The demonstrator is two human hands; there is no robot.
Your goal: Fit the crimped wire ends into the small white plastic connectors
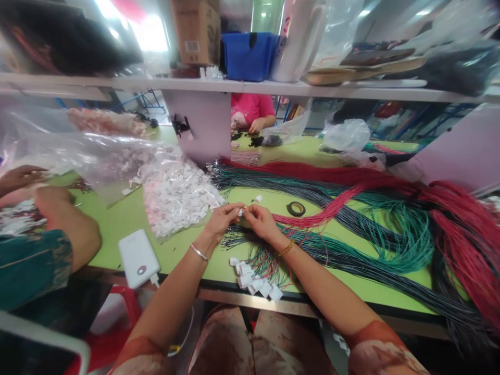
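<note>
My left hand [222,220] and my right hand [261,221] meet over the green table [172,255], fingertips pinched together. Between them is a small white piece [241,212], held at least by the left fingers; what the right fingertips pinch is too small to make out. Just below my hands, several white connectors [255,281] with thin coloured wires lie at the table's front edge. To the left sits a clear bag of white connectors [175,195]. Red wires [336,205], dark wires [351,265] and green wires [414,239] stretch away to the right.
A black tape roll [296,209] lies right of my hands, a white power bank [138,259] at the left. A person's arm [66,219] reaches in from the left. Across the table sits a person in pink [253,110]. A shelf [156,84] holds a blue bin [248,56].
</note>
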